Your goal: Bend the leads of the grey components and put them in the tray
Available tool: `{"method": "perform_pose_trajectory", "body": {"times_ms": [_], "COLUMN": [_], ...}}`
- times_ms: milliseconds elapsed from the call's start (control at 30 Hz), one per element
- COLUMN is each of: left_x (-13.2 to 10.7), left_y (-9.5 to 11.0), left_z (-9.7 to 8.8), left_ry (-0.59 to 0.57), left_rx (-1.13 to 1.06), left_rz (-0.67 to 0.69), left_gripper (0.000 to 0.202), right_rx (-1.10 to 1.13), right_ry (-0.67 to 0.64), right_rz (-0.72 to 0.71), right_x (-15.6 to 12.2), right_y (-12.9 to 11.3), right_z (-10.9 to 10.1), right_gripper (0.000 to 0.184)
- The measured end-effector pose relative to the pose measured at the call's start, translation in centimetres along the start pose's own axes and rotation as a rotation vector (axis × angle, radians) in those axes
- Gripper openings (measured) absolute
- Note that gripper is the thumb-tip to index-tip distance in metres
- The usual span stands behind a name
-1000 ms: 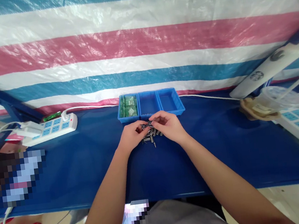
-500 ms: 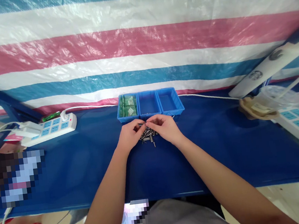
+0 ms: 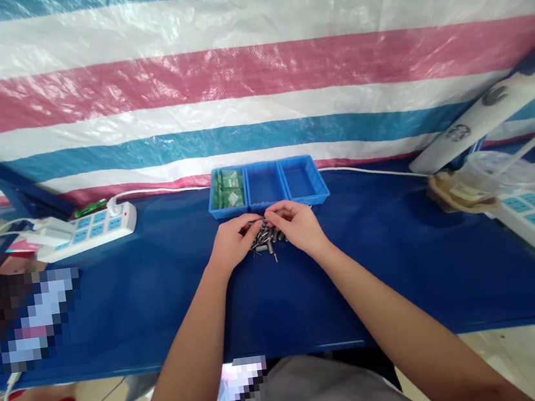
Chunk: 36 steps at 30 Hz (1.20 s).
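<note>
Small grey metal parts (image 3: 264, 245) lie in a loose pile on the blue table, some with thick barrels and thin pins. Over the pile's left side, my left hand (image 3: 234, 240) pinches a thin metal piece (image 3: 258, 220) between thumb and fingertips. My right hand (image 3: 298, 226) is closed at the right end of the same piece, thumb against index finger; its exact grip is too small to make out. Just behind my hands stand three joined blue bins. Green packets with labels (image 3: 232, 189) fill the left bin (image 3: 217, 214), while small bits show low in the middle bin (image 3: 265, 178).
The right bin (image 3: 301, 177) adjoins the middle one. Power strips (image 3: 100, 227) lie at left and right, with white cables. A phone-like blurred screen (image 3: 42, 316) rests at left. A clear plastic cup (image 3: 501, 173) stands at right. Striped sheeting (image 3: 252, 72) hangs behind.
My right hand has shifted slightly right, opening a small gap between the two hands' fingertips. My left hand stays nearly in place.
</note>
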<state>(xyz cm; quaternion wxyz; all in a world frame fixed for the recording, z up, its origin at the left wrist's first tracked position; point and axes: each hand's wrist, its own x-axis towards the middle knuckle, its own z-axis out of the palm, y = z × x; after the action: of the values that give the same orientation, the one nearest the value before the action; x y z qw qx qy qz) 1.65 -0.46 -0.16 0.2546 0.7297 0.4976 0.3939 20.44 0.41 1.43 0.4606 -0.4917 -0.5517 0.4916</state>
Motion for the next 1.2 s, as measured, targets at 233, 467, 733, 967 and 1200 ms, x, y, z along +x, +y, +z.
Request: {"method": "perform_pose_trajectory", "body": {"times_ms": [233, 467, 733, 967, 1200], "left_x": [0.05, 0.15, 0.2, 0.09, 0.06], "left_y": [-0.21, -0.3, -0.27, -0.3, -0.39], "left_z": [-0.02, 0.04, 0.12, -0.01, -0.04], "left_ry": [0.034, 0.089, 0.099, 0.069, 0.055], "left_rx": [0.007, 0.002, -0.025, -0.021, -0.026], "left_rz": [-0.009, -0.004, 0.001, -0.03, -0.042], "left_gripper": [0.027, 0.021, 0.019, 0.019, 0.02], "right_rx": [-0.01, 0.002, -0.002, -0.042, -0.078], "right_ry": [0.029, 0.025, 0.023, 0.031, 0.024], "right_rz": [-0.032, 0.025, 0.024, -0.024, -0.07], "right_x": [0.04, -0.08, -0.06, -0.11, -0.15], "right_y": [-0.02, -0.67, -0.73, -0.37, -0.17], "right_z": [-0.24, -0.36, -0.32, -0.19, -0.21], "right_gripper": [0.028, 0.03, 0.034, 0.029, 0.024]}}
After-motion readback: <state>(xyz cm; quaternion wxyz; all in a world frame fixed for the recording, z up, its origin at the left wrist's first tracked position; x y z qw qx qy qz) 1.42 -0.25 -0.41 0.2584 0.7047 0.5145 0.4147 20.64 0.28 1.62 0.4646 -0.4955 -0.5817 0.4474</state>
